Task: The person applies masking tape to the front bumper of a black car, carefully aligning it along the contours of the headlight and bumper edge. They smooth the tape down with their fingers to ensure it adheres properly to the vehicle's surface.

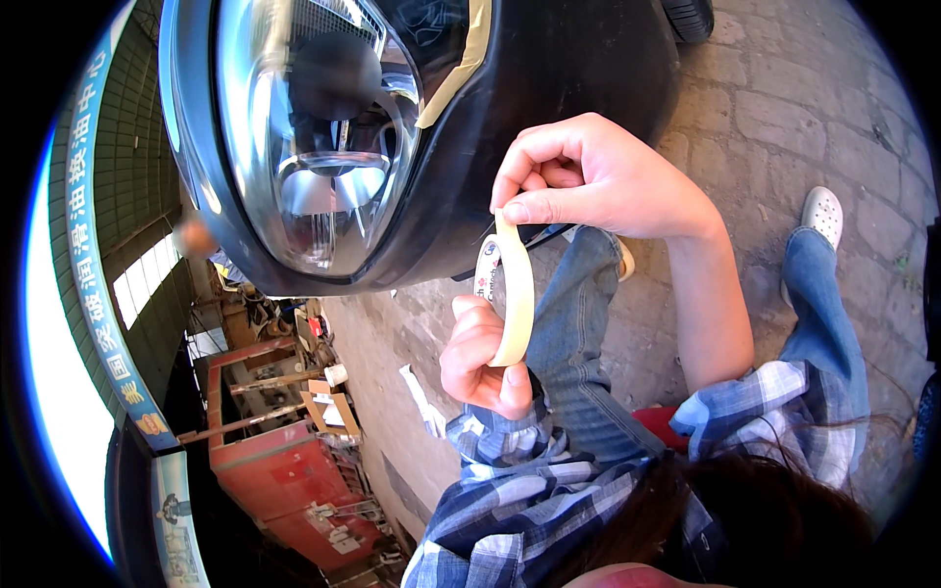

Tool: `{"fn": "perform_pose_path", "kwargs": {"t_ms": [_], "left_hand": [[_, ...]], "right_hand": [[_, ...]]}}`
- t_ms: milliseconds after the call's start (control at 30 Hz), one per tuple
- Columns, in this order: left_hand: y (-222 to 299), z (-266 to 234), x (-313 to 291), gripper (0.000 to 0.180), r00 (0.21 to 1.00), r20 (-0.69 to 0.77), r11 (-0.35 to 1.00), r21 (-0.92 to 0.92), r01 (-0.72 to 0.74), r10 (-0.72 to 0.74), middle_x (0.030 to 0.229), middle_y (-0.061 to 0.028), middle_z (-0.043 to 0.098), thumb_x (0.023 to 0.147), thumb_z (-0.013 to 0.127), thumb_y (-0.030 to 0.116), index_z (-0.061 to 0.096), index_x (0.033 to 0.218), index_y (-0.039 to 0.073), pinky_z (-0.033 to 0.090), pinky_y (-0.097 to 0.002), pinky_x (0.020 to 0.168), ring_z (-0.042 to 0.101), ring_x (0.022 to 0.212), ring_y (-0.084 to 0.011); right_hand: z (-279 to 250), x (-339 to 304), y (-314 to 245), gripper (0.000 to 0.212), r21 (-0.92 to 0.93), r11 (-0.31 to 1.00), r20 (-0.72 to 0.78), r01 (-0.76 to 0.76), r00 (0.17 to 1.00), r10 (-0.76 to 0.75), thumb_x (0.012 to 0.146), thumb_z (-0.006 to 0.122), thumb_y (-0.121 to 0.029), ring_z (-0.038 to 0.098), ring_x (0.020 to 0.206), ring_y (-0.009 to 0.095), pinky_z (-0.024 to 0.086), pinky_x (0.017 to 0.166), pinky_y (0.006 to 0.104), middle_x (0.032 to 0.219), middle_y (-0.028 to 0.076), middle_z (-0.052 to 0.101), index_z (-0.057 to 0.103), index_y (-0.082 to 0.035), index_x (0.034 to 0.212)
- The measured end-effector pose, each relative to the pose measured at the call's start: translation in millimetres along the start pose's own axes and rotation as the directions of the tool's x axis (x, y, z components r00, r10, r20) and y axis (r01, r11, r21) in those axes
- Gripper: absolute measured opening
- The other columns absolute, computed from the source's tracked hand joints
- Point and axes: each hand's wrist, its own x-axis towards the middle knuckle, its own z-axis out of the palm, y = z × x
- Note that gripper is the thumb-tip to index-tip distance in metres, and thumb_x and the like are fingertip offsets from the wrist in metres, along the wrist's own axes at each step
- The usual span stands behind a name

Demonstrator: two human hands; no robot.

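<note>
A roll of pale yellow masking tape [520, 304] is held in my left hand [480, 358], its fingers and thumb closed round the lower side of the ring. Above it my right hand [588, 176] pinches the upper edge of the tape between thumb and forefinger, the other fingers curled. Both hands are just in front of a dark car's bumper [529, 98]. To their left is the car's headlight [323, 167], its clear lens reflecting light. A strip of masking tape [461, 69] follows the body edge beside the headlight.
Under me lies grey paving [774, 118]; a car tyre [689, 18] shows at the top. Farther off stand a red metal cabinet [265, 461] and an open cardboard box [331, 410]. White scrap [423, 402] lies on the ground.
</note>
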Motion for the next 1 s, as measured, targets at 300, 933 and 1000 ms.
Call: {"fn": "perform_pose_path", "kwargs": {"t_ms": [300,933,1000], "left_hand": [[-9,1,2,0.032,0.978,-0.198,0.975,0.191,0.11,-0.071,0.064,0.0017,0.05,0.091,0.067,0.028,0.055,0.103,0.0,0.036,-0.0249,0.064,0.043,0.056,-0.0085],[17,-16,27,0.043,0.944,0.091,0.767,0.61,0.2,-0.318,0.067,-0.0092,0.056,0.086,0.058,-0.011,0.067,0.126,0.003,0.045,-0.0282,0.057,0.052,0.054,-0.018],[18,-15,30,0.042,0.941,0.077,0.722,0.663,0.199,-0.33,0.068,-0.0105,0.058,0.087,0.058,-0.01,0.067,0.127,0.003,0.044,-0.027,0.057,0.053,0.054,-0.0179]], "right_hand": [[0,7,-3,0.01,-0.387,0.851,-0.178,0.355,0.877,-0.447,0.086,0.074,-0.009,0.054,0.072,0.008,0.045,0.066,0.0228,0.083,0.001,0.059,0.068,-0.002,0.088],[-15,25,11,0.013,-0.835,0.462,-0.208,0.299,0.606,-0.768,0.076,0.078,-0.006,0.054,0.077,0.023,0.041,0.075,0.0344,0.076,0.004,0.059,0.065,-0.006,0.078],[-13,32,10,0.013,-0.839,0.414,-0.183,0.353,0.533,-0.826,0.075,0.078,-0.005,0.054,0.077,0.023,0.041,0.074,0.0342,0.078,0.005,0.059,0.065,-0.006,0.078]]}}
